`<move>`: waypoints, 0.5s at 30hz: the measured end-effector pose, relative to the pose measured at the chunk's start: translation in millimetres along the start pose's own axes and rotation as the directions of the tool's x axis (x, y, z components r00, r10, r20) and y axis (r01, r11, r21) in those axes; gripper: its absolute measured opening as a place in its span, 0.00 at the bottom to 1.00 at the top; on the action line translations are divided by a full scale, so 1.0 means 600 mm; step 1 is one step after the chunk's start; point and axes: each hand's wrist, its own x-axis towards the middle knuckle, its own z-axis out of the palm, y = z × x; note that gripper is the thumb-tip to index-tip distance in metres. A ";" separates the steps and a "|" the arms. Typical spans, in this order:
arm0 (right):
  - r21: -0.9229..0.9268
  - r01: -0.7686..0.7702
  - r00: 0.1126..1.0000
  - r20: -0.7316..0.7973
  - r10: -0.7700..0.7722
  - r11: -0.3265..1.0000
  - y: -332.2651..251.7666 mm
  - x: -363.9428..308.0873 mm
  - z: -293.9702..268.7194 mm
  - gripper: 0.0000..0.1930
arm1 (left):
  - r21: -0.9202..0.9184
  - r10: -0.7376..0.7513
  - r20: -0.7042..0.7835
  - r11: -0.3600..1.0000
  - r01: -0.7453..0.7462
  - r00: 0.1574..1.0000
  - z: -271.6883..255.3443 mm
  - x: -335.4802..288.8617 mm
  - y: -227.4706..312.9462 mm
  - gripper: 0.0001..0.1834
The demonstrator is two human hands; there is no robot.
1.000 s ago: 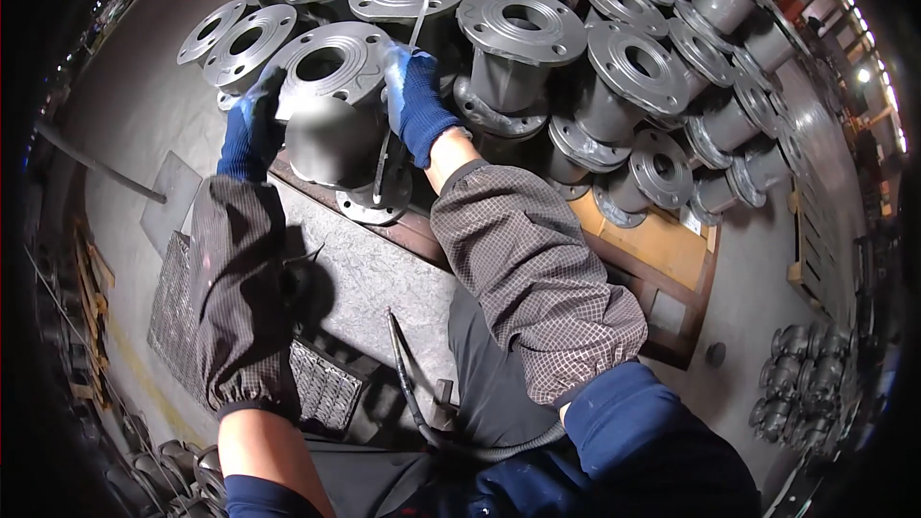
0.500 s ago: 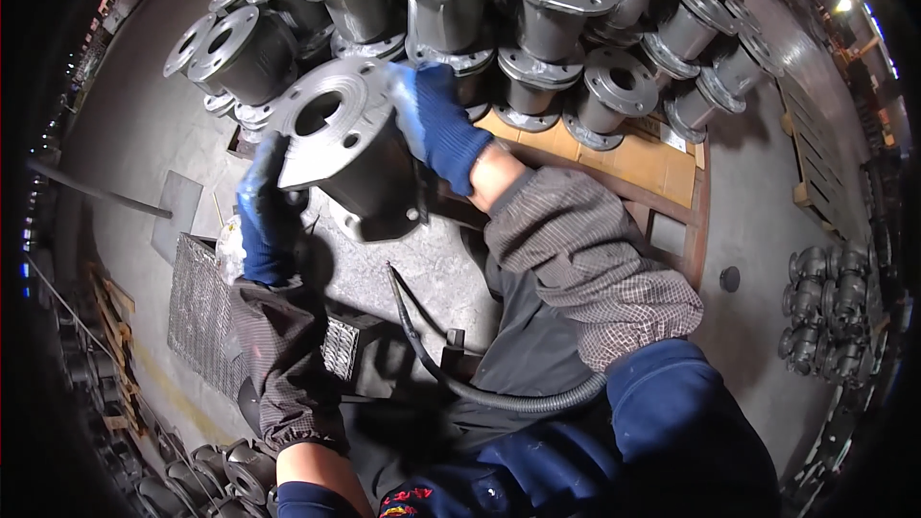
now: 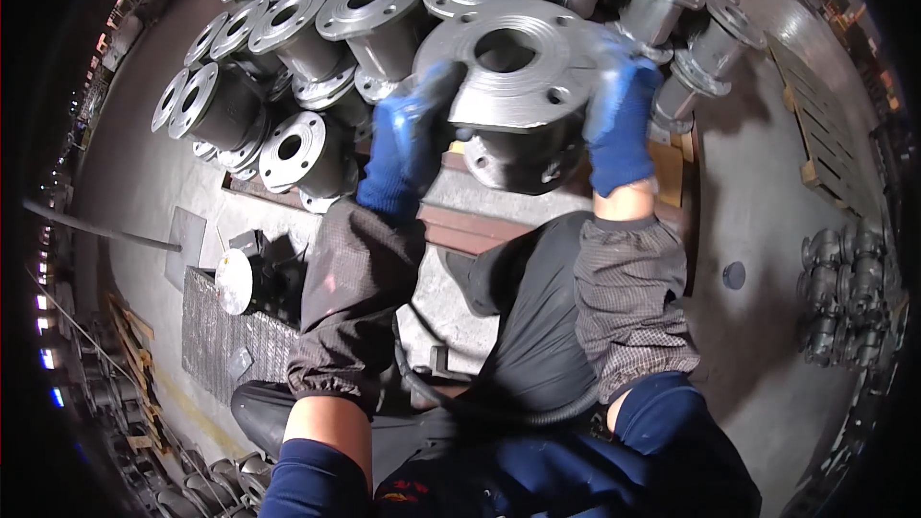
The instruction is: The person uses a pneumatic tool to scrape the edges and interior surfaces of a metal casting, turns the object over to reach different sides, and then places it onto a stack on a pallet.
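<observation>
Between my hands is a grey metal flanged pipe fitting [image 3: 523,105], with a wide top flange, a central bore and bolt holes. My left hand [image 3: 413,125], in a blue work glove, grips the flange at its left rim. On the opposite rim my right hand [image 3: 622,101], gloved the same way, holds on; both are slightly blurred. The fitting is raised and leans, its lower flange showing beneath. Just beyond it stand rows of similar flanged fittings [image 3: 369,14], stacked upright on a pallet [image 3: 470,230]. Another fitting [image 3: 297,155] tilts at the stack's near left corner.
At lower left a metal mesh crate [image 3: 216,336] stands beside a dark piece with a pale round face [image 3: 235,281]. A black hose [image 3: 499,414] crosses my lap. A wooden pallet [image 3: 815,134] and stacked dark castings [image 3: 844,297] are on the right.
Both hands have carried the fitting away from my lap and to the right, up against the stack. My arms are more outstretched, and the view has shifted.
</observation>
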 end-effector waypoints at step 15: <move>0.070 -0.068 0.969 -0.232 0.083 0.995 0.051 0.078 -0.147 0.12 | -0.188 -0.072 0.199 0.976 0.110 0.977 0.184 0.100 -0.112 0.14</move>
